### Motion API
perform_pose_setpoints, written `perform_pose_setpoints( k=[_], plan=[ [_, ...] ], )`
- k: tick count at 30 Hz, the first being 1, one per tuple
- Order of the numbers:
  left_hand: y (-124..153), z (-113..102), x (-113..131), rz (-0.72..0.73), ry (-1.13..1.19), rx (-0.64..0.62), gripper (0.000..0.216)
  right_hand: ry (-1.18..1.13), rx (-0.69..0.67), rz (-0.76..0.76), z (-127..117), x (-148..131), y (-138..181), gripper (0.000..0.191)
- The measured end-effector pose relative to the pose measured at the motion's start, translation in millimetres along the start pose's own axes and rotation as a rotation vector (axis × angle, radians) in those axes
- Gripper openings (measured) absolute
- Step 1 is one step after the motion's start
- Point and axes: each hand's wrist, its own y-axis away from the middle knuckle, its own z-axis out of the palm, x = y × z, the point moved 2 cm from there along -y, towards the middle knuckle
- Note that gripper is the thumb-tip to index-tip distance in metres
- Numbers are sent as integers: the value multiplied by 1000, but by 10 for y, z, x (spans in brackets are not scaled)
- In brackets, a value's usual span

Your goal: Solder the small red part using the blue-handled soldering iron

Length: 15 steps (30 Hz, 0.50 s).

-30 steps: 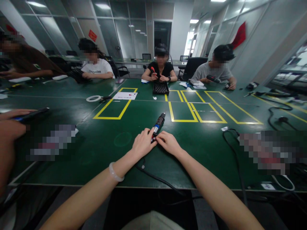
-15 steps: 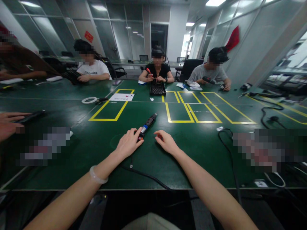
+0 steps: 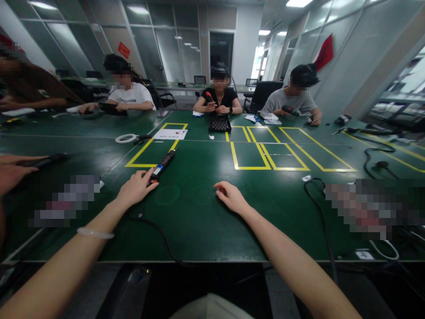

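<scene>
My left hand is closed over the rear end of a black electric screwdriver with a blue label and an orange part near my fingers. The screwdriver lies low over the green table, its tip pointing away and to the right, at the edge of a yellow taped frame. From its rear a black cord runs toward the table's near edge. My right hand rests on the table farther right, fingers loosely curled and thumb apart. Nothing shows in it.
Yellow tape frames mark the green table. A white paper and a white cable coil lie ahead on the left. Black cables run along the right. Several people sit opposite; another person's hand is at the left.
My left hand has moved left with the electric screwdriver, and the cord has shifted left with it. My right hand has stayed in place.
</scene>
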Motion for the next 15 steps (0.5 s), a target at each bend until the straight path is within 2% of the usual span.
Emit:
perform_pose_setpoints(
  k=[3,6,11,13,15],
  plan=[
    [-105,3,-217,-20,26,-5,69,1,-3,9,-5,-20,-1,23],
    [-165,-1,-328,-15,18,4,67,1,-5,12,-9,-30,-2,22],
    [-53,-53,-214,66,-81,166,56,4,-6,10,-5,-20,-2,23],
    [34,-81,-134,36,-113,221,44,6,-11,4,0,-14,-2,23],
    [102,-107,-73,-19,-147,225,34,6,-11,-1,5,-9,-1,23]
  ],
)
